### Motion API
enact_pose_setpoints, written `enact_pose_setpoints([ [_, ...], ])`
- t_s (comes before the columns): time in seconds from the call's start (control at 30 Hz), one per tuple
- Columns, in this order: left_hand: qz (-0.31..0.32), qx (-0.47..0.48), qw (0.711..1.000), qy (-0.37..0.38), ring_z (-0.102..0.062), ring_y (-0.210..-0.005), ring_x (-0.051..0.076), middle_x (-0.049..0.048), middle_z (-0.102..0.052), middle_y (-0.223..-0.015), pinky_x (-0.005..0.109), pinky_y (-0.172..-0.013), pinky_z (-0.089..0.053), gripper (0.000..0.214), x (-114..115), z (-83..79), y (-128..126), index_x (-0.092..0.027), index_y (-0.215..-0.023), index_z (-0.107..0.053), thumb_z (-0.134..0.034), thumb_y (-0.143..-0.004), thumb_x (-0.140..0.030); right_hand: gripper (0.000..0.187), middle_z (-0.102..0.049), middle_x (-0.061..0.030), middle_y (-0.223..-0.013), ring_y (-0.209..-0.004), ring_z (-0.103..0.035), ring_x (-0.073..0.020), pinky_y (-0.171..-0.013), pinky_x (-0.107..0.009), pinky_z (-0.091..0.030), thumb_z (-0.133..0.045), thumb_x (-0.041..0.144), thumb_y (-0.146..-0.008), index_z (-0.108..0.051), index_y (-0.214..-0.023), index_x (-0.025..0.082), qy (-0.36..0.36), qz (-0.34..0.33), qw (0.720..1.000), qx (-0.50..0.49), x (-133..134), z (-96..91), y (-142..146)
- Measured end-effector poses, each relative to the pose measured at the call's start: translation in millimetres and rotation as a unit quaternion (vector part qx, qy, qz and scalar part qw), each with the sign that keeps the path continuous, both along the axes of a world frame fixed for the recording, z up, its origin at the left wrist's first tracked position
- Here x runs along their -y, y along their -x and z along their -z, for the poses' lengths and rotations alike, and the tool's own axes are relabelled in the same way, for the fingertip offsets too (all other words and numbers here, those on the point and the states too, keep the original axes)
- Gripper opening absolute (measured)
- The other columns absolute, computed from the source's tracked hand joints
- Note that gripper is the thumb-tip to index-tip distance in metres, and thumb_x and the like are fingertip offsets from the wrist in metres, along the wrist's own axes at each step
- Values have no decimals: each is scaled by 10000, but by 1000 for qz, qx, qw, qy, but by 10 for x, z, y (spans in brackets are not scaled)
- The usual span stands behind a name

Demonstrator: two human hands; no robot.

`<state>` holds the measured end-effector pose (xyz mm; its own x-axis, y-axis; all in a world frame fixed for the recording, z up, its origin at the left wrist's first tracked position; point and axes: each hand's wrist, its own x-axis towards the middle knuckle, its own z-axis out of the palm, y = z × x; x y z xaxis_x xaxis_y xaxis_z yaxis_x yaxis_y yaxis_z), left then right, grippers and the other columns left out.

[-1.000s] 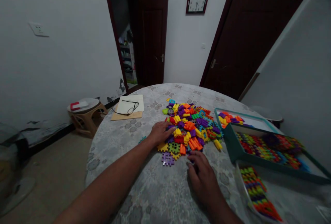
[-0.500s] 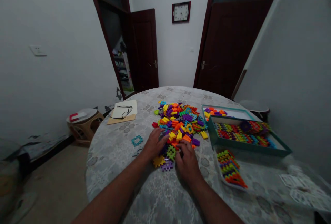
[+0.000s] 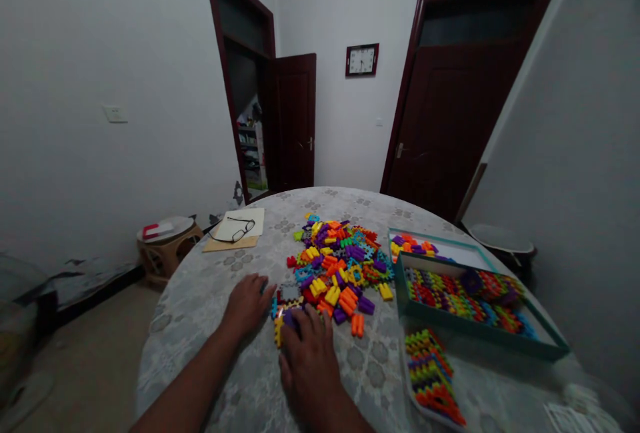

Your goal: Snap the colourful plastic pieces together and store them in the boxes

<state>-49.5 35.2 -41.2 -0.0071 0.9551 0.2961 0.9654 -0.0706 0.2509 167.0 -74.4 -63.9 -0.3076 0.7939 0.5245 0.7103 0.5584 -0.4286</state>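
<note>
Some pieces point(image 3: 278, 333) hide beneath the right hand point(image 3: 311, 346), its grip, like left hand point(image 3: 246, 303)'s, indiscernible.

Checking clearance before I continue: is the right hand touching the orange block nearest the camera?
Apart: the head view shows bare tablecloth between the right hand and that orange block.

My single view looks forward and slightly down from head height over the table point(image 3: 380, 396), with the left hand point(image 3: 249, 303) and right hand point(image 3: 310, 350) close below and the far wall point(image 3: 343, 133) well beyond.
</note>
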Motion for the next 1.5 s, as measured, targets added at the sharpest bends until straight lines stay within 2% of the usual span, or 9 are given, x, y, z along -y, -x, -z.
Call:
enact_pose_setpoints([
  [0.1, 52, 44, 998, -10, -660, -1365, 311, 123, -767, -1360, 478, -1240, -466, 368, 60, 16, -175, -256, -1219, -775, -483, -1058, -411, 616, -650, -103, -1533, -1477, -533, -400, -1276, -738, -308, -648, 62, -890, -661, -1447, 325, 0, 35, 999, -6, -117, 91, -48],
  [0.17, 65, 84, 994, -15, -684, -1324, 300, 113, -776, -1342, 476, -1221, -487, 390, 107, 37, -292, -259, -1247, -764, -449, -1074, -407, 611, -645, -119, -1535, -1484, -521, -397, -1272, -730, -305, -600, 29, -896, -675, -1434, 308, -7, 61, 998, -19, -198, 157, -102],
  [0.3, 45, 141, 988, -32, -689, -1317, 313, 143, -769, -1345, 507, -1209, -490, 387, 161, 103, -508, -222, -1279, -737, -461, -1075, -400, 587, -635, -152, -1516, -1489, -494, -391, -1267, -689, -324, -573, 3, -887, -702, -1396, 265, -33, 106, 993, -35, -318, 227, -193],
  [0.5, 37, 216, 972, -83, -666, -1320, 320, 171, -734, -1353, 537, -1205, -487, 393, 129, 149, -718, -188, -1295, -691, -516, -1046, -437, 495, -617, -164, -1512, -1485, -480, -353, -1259, -615, -369, -575, 33, -928, -717, -1362, 225, -55, 154, 985, -54, -396, 218, -250],
  [0.67, 59, 289, 950, -100, -670, -1287, 335, 168, -727, -1311, 553, -1188, -502, 448, 170, 121, -683, -191, -1271, -691, -530, -1022, -526, 443, -630, -171, -1486, -1472, -486, -348, -1260, -609, -371, -570, 76, -962, -714, -1359, 210, -58, 159, 984, -61, -416, 211, -270],
  [0.9, 69, 347, 933, -72, -691, -1216, 317, 131, -756, -1236, 530, -1154, -508, 385, 244, 66, -630, -216, -1190, -704, -546, -1025, -526, 405, -695, -147, -1380, -1373, -562, -318, -1254, -579, -392, -579, 89, -968, -733, -1323, 209, -56, 132, 987, -68, -470, 231, -312],
  [1.1, 76, 394, 915, -52, -698, -1200, 309, 127, -766, -1246, 501, -1130, -516, 403, 295, 5, -595, -209, -1206, -717, -565, -1018, -532, 450, -711, -150, -1429, -1390, -579, -319, -1265, -581, -390, -530, 106, -993, -704, -1401, 180, -36, 119, 988, -88, -502, 245, -360],
  [1.3, 144, 446, 884, -3, -724, -1101, 298, 101, -780, -1162, 458, -1032, -560, 387, 309, -53, -564, -212, -1195, -744, -597, -984, -502, 513, -671, -150, -1523, -1485, -537, -324, -1312, -616, -326, -547, 145, -986, -671, -1481, 199, -31, 113, 991, -68, -491, 276, -382],
  [1.5, 157, 438, 885, 3, -716, -1113, 311, 100, -773, -1159, 472, -1045, -557, 347, 295, -71, -563, -217, -1179, -748, -614, -940, -429, 516, -670, -167, -1511, -1474, -537, -328, -1302, -610, -347, -562, 153, -966, -662, -1471, 177, -39, 116, 990, -65, -499, 278, -380],
])
